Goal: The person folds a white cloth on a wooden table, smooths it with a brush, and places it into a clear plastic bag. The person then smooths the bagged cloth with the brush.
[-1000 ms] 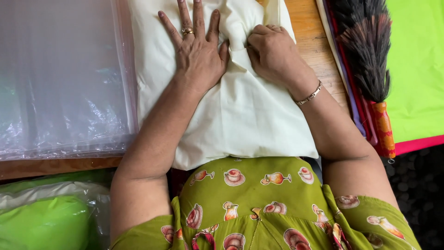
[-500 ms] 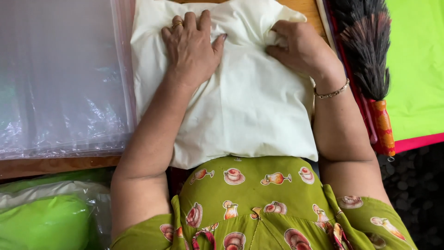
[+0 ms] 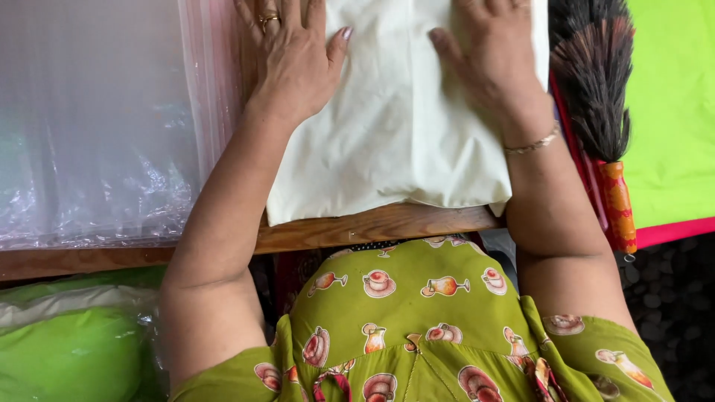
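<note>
Clear plastic bags (image 3: 97, 126) lie left; bagged green bundle (image 3: 71, 350) below.

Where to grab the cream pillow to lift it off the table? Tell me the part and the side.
Take the pillow by its near edge, coming from the body side. That edge lies flat along the wooden table rim and is bare, while the left hand and right hand press flat on the far half. The near corners look easiest to pinch.

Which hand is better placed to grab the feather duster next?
Right. The right hand lies flat on the cream fabric at its right edge, beside the feather duster. The left hand rests at the fabric's left edge, nearer the clear plastic sheets.
</note>
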